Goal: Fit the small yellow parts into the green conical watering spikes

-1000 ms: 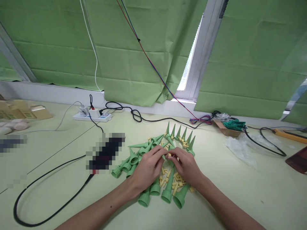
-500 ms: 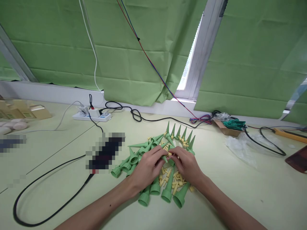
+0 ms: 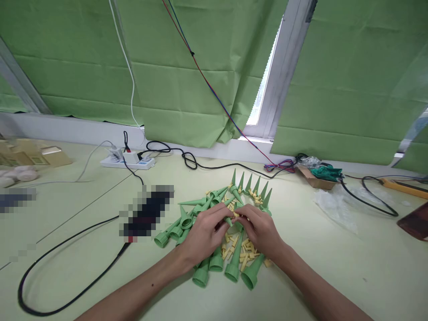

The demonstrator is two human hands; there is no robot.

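My left hand (image 3: 207,228) is closed on a green cone (image 3: 228,221), whose pointed tip shows between thumb and fingers. Close against it, my right hand (image 3: 260,226) pinches with thumb and fingertips; what it holds is too small and hidden to name. Around both hands lie hollow green cones (image 3: 199,275), several of them on their sides with open ends facing the front. Small yellow pieces (image 3: 246,249) are heaped between and below the hands. Behind the hands, several green cones (image 3: 249,183) stand upright in a curved row, with yellow pieces at their bases.
A pixelated dark object (image 3: 149,214) with a black cable lies left of the cones. Farther back are a white power strip (image 3: 142,164) and looping cables. At right are a cardboard box (image 3: 314,179), clear plastic (image 3: 336,207) and a dark red object (image 3: 414,223).
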